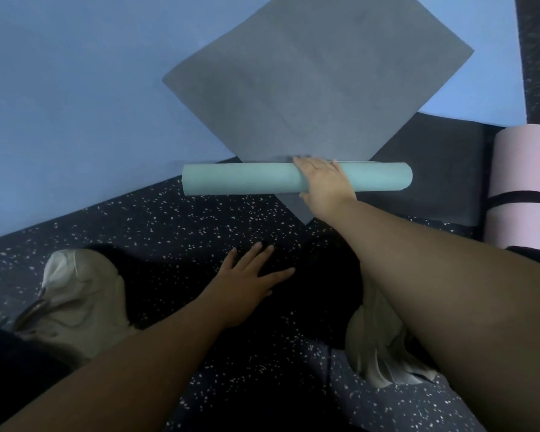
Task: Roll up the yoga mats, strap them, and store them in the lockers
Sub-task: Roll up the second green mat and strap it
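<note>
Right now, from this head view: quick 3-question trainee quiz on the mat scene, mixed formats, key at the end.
1. True or false: the right hand lies on the teal rolled part of the mat.
2. Multiple choice: the pink rolled mat at the right edge is A) unrolled flat, B) rolled with a dark strap around it, C) held in the left hand.
3. Fill in: the unrolled part of the grey mat lies partly on the blue ____.

Key: 1 true; 2 B; 3 floor mat.
</note>
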Available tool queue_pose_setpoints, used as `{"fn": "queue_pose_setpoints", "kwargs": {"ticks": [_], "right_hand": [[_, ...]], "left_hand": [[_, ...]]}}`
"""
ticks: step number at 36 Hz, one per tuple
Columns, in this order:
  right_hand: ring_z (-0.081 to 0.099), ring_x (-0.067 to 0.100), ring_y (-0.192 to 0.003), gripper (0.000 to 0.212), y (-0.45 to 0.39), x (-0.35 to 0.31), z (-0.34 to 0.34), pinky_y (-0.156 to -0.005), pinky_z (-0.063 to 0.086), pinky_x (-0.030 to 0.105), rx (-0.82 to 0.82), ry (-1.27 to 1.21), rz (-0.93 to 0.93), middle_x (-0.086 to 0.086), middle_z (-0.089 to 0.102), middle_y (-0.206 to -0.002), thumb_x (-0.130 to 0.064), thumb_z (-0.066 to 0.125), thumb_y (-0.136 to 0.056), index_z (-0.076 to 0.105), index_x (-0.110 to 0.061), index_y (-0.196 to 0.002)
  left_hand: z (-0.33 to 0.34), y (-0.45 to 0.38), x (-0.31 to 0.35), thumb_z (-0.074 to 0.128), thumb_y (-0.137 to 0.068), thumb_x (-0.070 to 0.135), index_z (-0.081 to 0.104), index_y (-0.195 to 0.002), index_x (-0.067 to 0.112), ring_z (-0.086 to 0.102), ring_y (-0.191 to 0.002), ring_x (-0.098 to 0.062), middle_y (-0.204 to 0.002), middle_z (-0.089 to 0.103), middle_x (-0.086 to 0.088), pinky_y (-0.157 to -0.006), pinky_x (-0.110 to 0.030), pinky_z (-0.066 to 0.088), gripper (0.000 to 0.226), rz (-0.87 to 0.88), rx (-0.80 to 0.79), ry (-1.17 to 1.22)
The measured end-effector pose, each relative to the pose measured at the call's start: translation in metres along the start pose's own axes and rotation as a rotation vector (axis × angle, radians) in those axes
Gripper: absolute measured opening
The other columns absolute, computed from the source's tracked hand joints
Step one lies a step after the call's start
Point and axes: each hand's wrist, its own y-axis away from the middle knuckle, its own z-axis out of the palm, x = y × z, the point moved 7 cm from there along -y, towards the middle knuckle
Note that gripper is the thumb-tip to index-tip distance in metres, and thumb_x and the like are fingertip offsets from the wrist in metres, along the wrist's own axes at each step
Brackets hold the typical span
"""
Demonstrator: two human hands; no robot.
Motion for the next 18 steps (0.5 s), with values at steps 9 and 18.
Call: {"fn": "queue_pose_setpoints", "kwargs": {"ticks": [9,18], "right_hand": [[0.001,0.013,-0.15,0.077,0.002,0.003,0.001,-0.12,-0.005,0.033,-0.147,0.028,-0.011,-0.004,0.005,-0.164,-0.007,0.048,-0.095,0.003,-0.021,-0.156],[-0.001,0.011,-0.15,0.079,0.002,0.003,0.003,-0.119,-0.007,0.032,-0.135,0.01,-0.004,-0.005,0.004,-0.164,-0.005,0.048,-0.094,0.002,-0.021,-0.156]], "left_hand": [[-0.023,-0.033,0.022,0.026,-0.105,0.035,-0.012,-0.149,0.045,-0.02,-0.147,-0.022,-0.161,-0.015,-0.001,-0.117,-0.057,-0.002,0.059,-0.003,0.005,0.051],[-0.024,-0.042,0.025,0.031,-0.104,0.026,-0.001,-0.155,0.02,-0.019,-0.147,-0.017,-0.162,-0.006,0.003,-0.117,-0.055,-0.002,0.06,0.007,-0.03,0.046]]}}
